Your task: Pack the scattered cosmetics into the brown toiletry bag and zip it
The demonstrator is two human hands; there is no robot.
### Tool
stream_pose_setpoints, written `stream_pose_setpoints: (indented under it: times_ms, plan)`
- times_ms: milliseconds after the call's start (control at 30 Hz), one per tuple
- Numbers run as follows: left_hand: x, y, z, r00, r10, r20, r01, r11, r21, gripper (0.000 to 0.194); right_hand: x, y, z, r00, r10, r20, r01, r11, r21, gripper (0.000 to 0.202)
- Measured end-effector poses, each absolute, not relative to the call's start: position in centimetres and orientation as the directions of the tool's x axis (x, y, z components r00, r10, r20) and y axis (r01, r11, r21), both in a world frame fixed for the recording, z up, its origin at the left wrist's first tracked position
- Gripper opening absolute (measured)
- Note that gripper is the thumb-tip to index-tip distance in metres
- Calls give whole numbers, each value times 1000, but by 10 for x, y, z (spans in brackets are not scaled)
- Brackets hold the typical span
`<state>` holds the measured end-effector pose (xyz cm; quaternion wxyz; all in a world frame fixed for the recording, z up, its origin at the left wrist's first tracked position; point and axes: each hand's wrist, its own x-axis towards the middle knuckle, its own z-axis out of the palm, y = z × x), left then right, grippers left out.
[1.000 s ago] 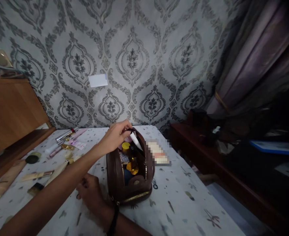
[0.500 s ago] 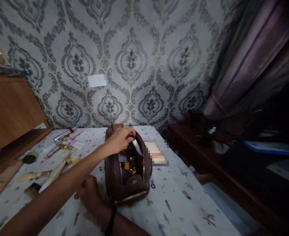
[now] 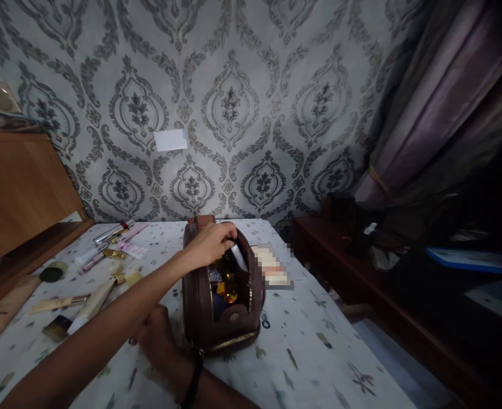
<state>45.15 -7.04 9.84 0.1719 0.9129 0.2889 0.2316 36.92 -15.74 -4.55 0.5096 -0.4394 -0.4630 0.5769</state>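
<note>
A brown zippered bag (image 3: 197, 318) stands unzipped on the patterned cloth. My left hand (image 3: 212, 241) reaches over its top, fingers pinched on the dark end of a slim white tube (image 3: 239, 258) that points down into the bag. Inside the bag I see a shiny amber-gold item (image 3: 228, 291), a silvery glittery item (image 3: 214, 275) and a dark blue one (image 3: 219, 305). My right hand (image 3: 159, 335) rests curled closed on the cloth left of the bag, with a black band on the wrist. My left forearm crosses above it and partly hides it.
On the left lie several cosmetics, including a cream tube (image 3: 95, 301), a dark-lidded jar (image 3: 52, 272) and a beige tube (image 3: 7, 312). A blurred-out flat item (image 3: 272, 267) lies right of the bag. A wooden cabinet (image 3: 20, 193) stands far left; a dark red ledge (image 3: 331, 267) runs along the right.
My left hand stays at the bag's mouth on the white tube, its fingers shifted only slightly. The view has moved a little; the right hand keeps its place.
</note>
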Motion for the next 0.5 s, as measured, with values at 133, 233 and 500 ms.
stream_pose_setpoints:
  times_ms: [133, 233, 500]
  plan:
    - [451, -73, 101, 694, 614, 376, 396, -762, 512, 13, 369, -157, -46, -100, 994, -31, -193, -50, -980, 15]
    - [451, -77, 102, 682, 612, 399, 333, -747, 576, 14, 368, -157, -48, -115, 993, 16, -238, -12, -971, 11]
    - [452, -81, 98, 727, 594, 344, 281, -714, 641, 15, 364, -154, -54, -99, 994, 41, -226, 17, -974, 16]
